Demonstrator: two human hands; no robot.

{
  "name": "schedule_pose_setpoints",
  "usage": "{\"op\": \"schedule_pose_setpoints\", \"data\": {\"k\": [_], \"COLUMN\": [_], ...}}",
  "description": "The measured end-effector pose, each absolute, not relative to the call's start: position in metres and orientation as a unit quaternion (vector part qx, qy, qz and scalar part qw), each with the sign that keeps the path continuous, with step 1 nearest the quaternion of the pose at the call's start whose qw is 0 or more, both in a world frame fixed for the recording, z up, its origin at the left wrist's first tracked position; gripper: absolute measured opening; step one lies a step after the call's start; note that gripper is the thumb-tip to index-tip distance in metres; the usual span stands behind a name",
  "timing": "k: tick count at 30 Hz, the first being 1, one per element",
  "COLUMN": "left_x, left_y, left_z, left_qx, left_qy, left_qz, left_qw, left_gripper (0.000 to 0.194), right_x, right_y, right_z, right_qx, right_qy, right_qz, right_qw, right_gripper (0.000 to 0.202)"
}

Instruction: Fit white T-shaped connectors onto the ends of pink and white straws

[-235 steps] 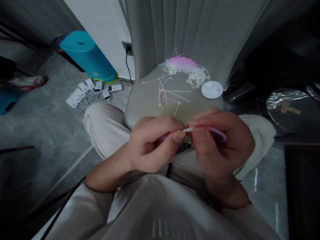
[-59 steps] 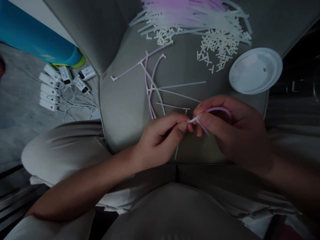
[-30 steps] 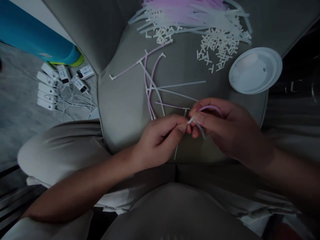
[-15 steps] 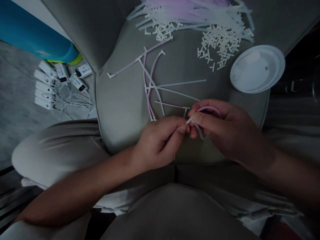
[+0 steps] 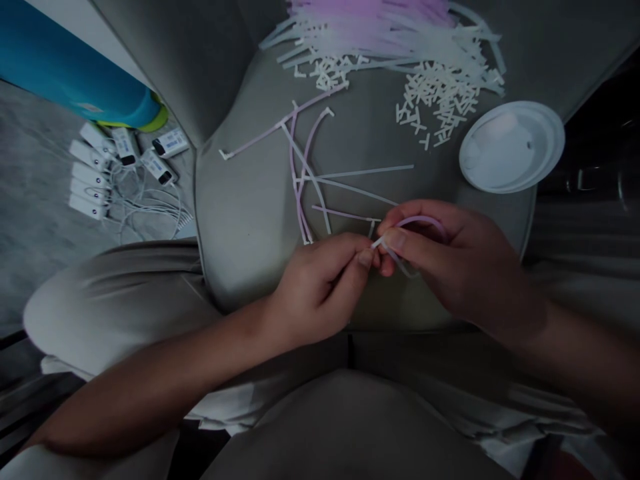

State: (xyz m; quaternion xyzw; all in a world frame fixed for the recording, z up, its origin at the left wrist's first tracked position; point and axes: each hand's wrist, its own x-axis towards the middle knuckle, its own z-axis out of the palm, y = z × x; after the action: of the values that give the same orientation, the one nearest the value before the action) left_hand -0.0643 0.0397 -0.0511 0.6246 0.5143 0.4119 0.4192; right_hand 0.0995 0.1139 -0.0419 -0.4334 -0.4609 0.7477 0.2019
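Note:
Above the chair seat, my left hand (image 5: 323, 287) and my right hand (image 5: 450, 257) meet with fingertips nearly touching. A small white tube connector (image 5: 377, 243) spans the gap between them. My left thumb and forefinger pinch its left end; whatever else lies in that grip is hidden. My right thumb presses at its other end, where a bent pink tube (image 5: 420, 219) arcs over the right fingers and a translucent tube (image 5: 400, 263) loops below. Just beyond my fingers lies a pink tube piece (image 5: 343, 213) with a white connector at its end.
Joined pink and clear tubes (image 5: 300, 160) lie on the grey seat (image 5: 240, 220). Behind them are a heap of tubes (image 5: 370, 30) and loose white connectors (image 5: 440, 93). A white plastic dish (image 5: 513, 147) sits right. White devices with cables (image 5: 125, 180) lie lower left, near a blue object (image 5: 75, 67).
The view has shifted slightly, so the seat and its contents appear a little lower. Both hands keep their grip almost unmoved; the clear loop under the right thumb has changed shape slightly.

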Motion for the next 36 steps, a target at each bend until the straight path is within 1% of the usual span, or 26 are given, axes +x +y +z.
{"op": "schedule_pose_setpoints", "data": {"k": [7, 15, 22, 28, 36], "left_x": [-0.065, -0.067, -0.068, -0.068, -0.068], "left_y": [0.040, 0.039, 0.039, 0.040, 0.039], "left_z": [-0.053, -0.052, -0.052, -0.053, -0.054], "left_qx": [0.620, 0.628, 0.620, 0.628, 0.637], "left_qy": [0.521, 0.531, 0.538, 0.535, 0.543], "left_qz": [0.412, 0.396, 0.398, 0.392, 0.377], "left_qw": [0.418, 0.408, 0.410, 0.408, 0.397], "left_gripper": [0.025, 0.023, 0.022, 0.025, 0.024], "right_x": [0.099, 0.100, 0.099, 0.098, 0.098], "right_y": [0.118, 0.125, 0.125, 0.121, 0.121], "right_z": [-0.036, -0.033, -0.033, -0.034, -0.032], "right_qx": [-0.431, -0.423, -0.446, -0.440, -0.448], "right_qy": [-0.486, -0.508, -0.524, -0.489, -0.492], "right_qz": [0.736, 0.734, 0.708, 0.732, 0.724], "right_qw": [0.192, 0.160, 0.161, 0.178, 0.184], "right_gripper": [0.014, 0.017, 0.012, 0.010, 0.019]}}
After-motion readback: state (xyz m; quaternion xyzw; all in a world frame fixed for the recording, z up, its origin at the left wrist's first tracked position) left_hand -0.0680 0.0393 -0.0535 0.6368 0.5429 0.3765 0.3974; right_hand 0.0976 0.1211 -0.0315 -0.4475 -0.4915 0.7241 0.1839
